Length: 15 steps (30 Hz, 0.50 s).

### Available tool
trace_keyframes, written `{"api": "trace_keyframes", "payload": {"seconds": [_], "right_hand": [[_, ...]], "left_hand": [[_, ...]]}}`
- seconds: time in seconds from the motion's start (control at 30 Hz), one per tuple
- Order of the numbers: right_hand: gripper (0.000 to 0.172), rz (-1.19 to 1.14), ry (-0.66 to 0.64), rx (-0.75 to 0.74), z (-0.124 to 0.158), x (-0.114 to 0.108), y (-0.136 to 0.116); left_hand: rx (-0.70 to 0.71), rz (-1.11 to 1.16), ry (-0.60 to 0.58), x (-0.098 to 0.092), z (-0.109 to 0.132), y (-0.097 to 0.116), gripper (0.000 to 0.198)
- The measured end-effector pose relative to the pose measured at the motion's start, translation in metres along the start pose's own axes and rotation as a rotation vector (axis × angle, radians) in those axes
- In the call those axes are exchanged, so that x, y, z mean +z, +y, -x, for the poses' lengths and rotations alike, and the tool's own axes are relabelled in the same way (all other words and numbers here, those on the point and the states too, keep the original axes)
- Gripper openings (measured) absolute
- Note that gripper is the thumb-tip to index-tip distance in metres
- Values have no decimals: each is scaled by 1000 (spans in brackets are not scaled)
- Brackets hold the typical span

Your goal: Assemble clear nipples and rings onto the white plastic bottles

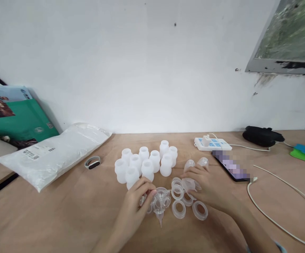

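My left hand (138,198) has its fingers curled together at the edge of a pile of clear, funnel-like teats (160,202). Whatever lies between those fingertips is hidden. One teat points its narrow tip toward me. My right hand (203,181) grips a clear dome-shaped cap (188,184) above several translucent rings (179,209). Two more clear domes (203,162) stand just beyond the right fingers. Behind my left hand, several small frosted white bottles (135,162) are grouped upright with open necks.
A white plastic parcel (63,151) lies at left, with a grey fitness band (92,162) beside it. To the right are a phone (230,165), a power strip (212,143), a white cable (268,219) and a black case (261,136). The wall bounds the table's back.
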State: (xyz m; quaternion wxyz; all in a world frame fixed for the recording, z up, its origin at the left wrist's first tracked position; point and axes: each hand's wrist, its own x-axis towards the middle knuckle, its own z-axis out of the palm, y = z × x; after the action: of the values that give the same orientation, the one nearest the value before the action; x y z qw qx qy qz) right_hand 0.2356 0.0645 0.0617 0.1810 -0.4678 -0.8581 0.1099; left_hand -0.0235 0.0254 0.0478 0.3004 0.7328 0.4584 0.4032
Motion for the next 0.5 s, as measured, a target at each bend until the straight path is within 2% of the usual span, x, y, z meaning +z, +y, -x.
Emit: {"api": "trace_keyframes", "payload": {"seconds": [0.17, 0.27, 0.5], "right_hand": [[37, 60, -125, 52, -3, 13, 5], [35, 56, -167, 54, -5, 19, 7], [32, 5, -82, 21, -4, 11, 3]], "left_hand": [[146, -145, 6, 2, 4, -12, 24], [189, -213, 28, 1, 3, -16, 23], [196, -321, 97, -25, 7, -4, 24]]}}
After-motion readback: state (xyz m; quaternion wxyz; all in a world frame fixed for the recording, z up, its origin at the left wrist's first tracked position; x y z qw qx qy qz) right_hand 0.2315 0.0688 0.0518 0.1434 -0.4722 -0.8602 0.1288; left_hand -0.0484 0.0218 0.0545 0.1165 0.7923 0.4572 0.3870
